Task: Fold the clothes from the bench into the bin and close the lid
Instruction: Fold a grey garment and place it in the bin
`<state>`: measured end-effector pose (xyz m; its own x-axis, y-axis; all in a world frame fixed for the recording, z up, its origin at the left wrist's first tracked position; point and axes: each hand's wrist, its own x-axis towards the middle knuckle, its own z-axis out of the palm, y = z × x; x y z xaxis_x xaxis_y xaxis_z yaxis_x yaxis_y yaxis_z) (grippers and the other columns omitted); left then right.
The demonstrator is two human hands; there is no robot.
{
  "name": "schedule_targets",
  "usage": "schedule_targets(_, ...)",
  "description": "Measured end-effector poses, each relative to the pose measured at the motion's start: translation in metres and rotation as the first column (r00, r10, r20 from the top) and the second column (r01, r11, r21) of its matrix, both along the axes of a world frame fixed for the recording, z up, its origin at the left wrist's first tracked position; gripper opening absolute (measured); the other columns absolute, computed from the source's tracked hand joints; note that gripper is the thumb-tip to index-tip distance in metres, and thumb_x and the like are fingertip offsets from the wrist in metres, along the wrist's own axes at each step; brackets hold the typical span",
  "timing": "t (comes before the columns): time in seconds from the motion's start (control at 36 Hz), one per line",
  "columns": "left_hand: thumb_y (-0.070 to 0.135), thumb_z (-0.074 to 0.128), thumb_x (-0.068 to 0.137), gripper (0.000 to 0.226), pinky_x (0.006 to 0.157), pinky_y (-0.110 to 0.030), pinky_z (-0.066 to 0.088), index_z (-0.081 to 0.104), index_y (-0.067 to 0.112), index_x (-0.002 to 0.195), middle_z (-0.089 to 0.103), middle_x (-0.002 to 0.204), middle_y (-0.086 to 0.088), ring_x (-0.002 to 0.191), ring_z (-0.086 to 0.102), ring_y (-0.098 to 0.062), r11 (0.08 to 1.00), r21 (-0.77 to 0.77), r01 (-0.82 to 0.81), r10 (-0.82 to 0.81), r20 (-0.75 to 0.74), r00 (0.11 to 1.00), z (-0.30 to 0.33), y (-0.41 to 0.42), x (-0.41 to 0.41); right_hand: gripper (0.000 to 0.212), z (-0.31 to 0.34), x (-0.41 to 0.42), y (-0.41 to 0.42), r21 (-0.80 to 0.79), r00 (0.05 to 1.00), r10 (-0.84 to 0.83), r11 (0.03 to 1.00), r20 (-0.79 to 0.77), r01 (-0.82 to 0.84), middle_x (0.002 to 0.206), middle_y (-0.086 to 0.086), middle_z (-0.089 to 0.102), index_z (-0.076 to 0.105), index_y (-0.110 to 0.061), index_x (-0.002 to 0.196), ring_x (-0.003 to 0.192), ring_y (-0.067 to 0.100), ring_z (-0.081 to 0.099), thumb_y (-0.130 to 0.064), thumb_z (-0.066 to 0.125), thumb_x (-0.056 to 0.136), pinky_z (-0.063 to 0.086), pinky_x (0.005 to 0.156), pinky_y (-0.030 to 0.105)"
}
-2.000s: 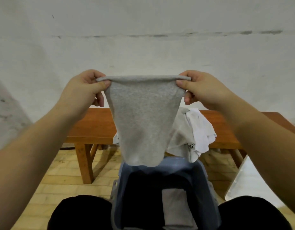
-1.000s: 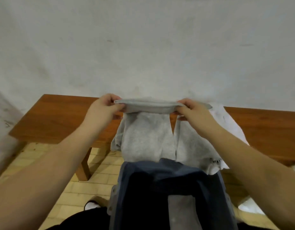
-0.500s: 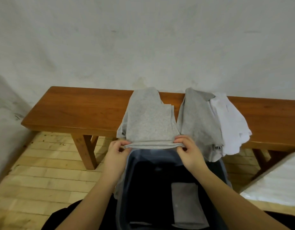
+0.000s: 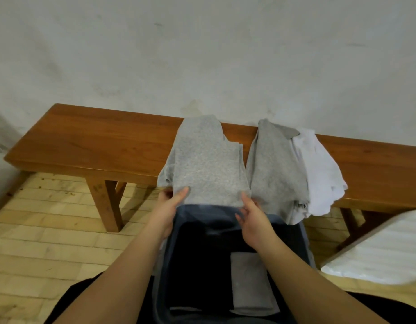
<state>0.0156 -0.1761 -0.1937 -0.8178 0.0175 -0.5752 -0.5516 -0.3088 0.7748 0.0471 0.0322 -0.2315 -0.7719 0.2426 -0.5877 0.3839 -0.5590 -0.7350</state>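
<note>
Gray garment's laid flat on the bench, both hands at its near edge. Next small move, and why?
Probably fold the near edge away toward the wall. The gray garment lies flat across the bench, its near edge overhanging the open bin. The left hand and right hand touch its near corners, and it looks longer than the folded piece already inside.

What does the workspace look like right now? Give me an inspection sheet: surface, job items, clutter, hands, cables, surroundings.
Surface: wooden bench against the wall; left part bare.
Job's things: light grey garment lying flat on the bench, near edge overhanging the bin; darker grey garment and white garment heaped beside it; folded grey piece inside the open bin; white lid off to the right.
Clutter: nothing seen.
Hands: left hand and right hand at the light grey garment's near corners, fingers relaxed.
Cables: nothing seen.
Surroundings: plain pale wall, wood plank floor.
</note>
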Motion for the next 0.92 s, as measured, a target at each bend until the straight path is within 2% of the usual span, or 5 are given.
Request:
schedule_targets(0.25,0.019,0.069,0.09,0.033,0.062,-0.023,0.053,0.06,0.016,0.121,0.071,0.105,-0.002,0.089,0.068,-0.016,0.998,0.009,0.062,-0.062,0.0,0.998,0.003,-0.003,-0.003,0.035,0.004,-0.007,-0.006,-0.346,0.999,-0.043,0.937,0.007,0.043,0.132,-0.002,0.063,0.057,-0.025,0.129,0.128,0.016,0.053,-0.036,0.058,0.095,0.033,0.113,0.032)
schedule_targets(0.47,0.026,0.072,0.089,0.032,0.057,-0.02,0.045,0.064,0.01,0.115,0.068,0.097,-0.002,0.075,0.062,-0.012,0.963,-0.251,0.094,-0.099,-0.008,0.995,0.0,-0.008,-0.001,0.03,0.004,-0.008,-0.006,-0.365,0.999,-0.039,0.93,0.019,0.043,0.11,-0.003,0.075,0.062,-0.025,0.121,0.115,0.015,0.061,-0.035,0.062,0.093,0.039,0.1,0.032)
schedule_targets(0.64,0.042,0.071,0.087,0.035,0.082,-0.036,0.053,0.071,0.013,0.108,0.072,0.101,-0.005,0.089,0.065,-0.022,0.866,-0.48,0.139,-0.205,-0.086,0.975,0.008,-0.013,0.0,0.034,0.004,-0.004,-0.003,-0.338,0.999,0.011,0.941,0.043,0.004,0.096,-0.007,0.075,0.063,-0.026,0.122,0.095,0.01,0.065,-0.036,0.066,0.089,0.044,0.083,0.027)
schedule_targets(0.75,0.034,0.074,0.085,0.023,0.095,-0.041,0.053,0.073,0.017,0.1,0.076,0.1,0.0,0.098,0.07,-0.021,0.956,-0.264,0.131,-0.166,-0.112,0.98,0.023,-0.007,0.006,0.041,0.002,0.0,0.0,-0.315,0.996,0.053,0.949,0.077,-0.026,0.078,-0.006,0.067,0.064,-0.023,0.116,0.082,0.009,0.058,-0.043,0.072,0.082,0.044,0.084,0.027)
schedule_targets(0.92,0.015,0.065,0.093,0.022,0.095,-0.044,0.054,0.065,0.008,0.114,0.073,0.113,-0.009,0.105,0.069,-0.026,0.988,0.137,0.071,-0.059,-0.089,0.994,0.057,0.008,0.011,0.074,0.004,0.006,-0.002,-0.375,0.993,0.101,0.924,0.06,-0.072,0.134,0.011,0.06,0.05,-0.016,0.138,0.123,0.022,0.054,-0.055,0.068,0.077,0.036,0.107,0.037)
